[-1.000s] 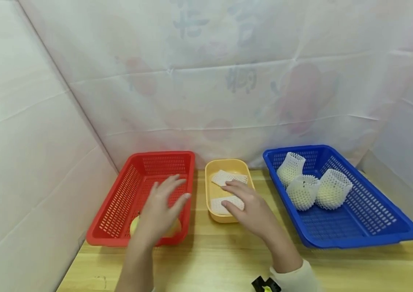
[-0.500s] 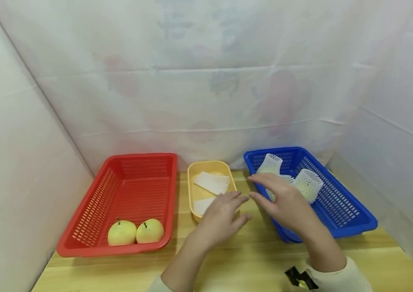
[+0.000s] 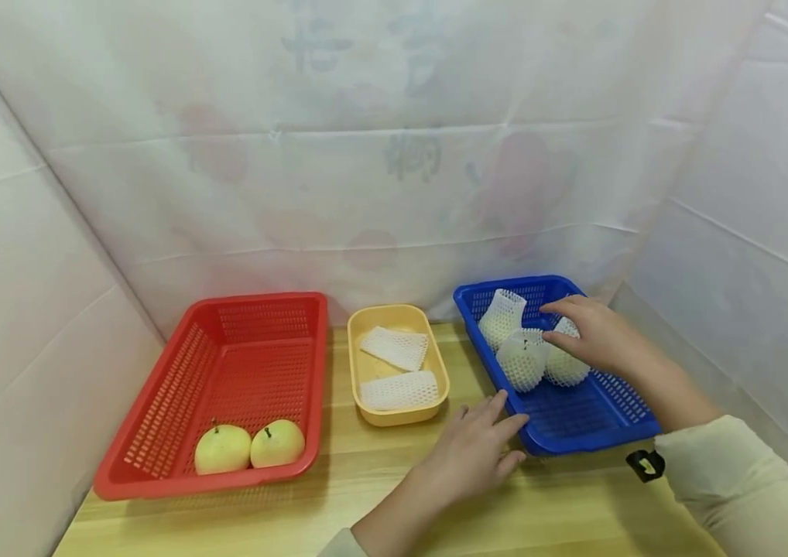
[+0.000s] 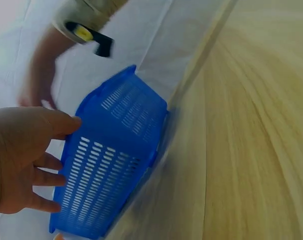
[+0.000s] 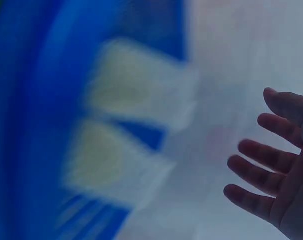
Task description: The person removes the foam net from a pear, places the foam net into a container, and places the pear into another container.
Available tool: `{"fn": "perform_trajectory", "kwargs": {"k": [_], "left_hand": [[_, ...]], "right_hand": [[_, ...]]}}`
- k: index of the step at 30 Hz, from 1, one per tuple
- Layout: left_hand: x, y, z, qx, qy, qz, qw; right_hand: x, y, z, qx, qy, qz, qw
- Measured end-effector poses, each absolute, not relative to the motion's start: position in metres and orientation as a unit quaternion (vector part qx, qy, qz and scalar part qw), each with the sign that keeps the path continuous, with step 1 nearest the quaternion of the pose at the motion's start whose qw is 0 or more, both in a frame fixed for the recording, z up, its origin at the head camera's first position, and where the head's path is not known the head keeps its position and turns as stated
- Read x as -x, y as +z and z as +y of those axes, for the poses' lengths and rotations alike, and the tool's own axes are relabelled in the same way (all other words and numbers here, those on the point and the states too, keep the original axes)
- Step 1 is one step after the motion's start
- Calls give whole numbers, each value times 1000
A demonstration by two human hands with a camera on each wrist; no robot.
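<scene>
My left hand (image 3: 474, 452) is at the near left corner of the blue basket (image 3: 561, 441), fingers spread, with nothing held. In the left wrist view its fingertips are close to the basket's rim; whether they touch I cannot tell. Above the basket's right side hovers my right hand (image 3: 596, 336), its fingers apart and relaxed. Three round yellow pears in white foam net sleeves sit inside: one at the back (image 3: 502, 317), one in front (image 3: 522, 363), and one at the right (image 3: 564, 363), partly hidden by the right hand. The right wrist view is blurred.
A red basket (image 3: 317, 371) on the left holds two bare yellow pears (image 3: 223, 449). Between the baskets stands a yellow tray (image 3: 355, 363) with two flat foam net sleeves (image 3: 401, 391). White cloth walls (image 3: 338, 193) enclose the wooden table (image 3: 366, 472).
Both hands have moved right, the left from over the red basket to the blue basket's corner, the right from the tray to over the sleeved pears. The head view has shifted right.
</scene>
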State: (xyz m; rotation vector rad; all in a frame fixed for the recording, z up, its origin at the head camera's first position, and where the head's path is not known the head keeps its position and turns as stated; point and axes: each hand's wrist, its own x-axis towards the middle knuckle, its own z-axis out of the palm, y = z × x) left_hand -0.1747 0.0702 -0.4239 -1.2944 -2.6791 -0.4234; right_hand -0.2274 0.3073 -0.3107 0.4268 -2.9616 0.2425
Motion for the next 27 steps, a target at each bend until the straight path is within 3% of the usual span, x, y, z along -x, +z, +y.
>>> {"fn": "perform_trajectory", "kwargs": {"k": [8,15,19,27], "left_hand": [[174,-426,70,423,-135,-893,78],[175,-425,72,422,-138,-894,61],[173,-425,72,420,-137,-896,54],[173,-427,72,423,-138,-894,55]], "right_hand": [[253,-354,352,-119,49,-992,15],[260,-367,363,-115,16,-993,33],[263,-372,369,-100,35,-994,14],[266,-389,387,-136,46,-986,88]]}}
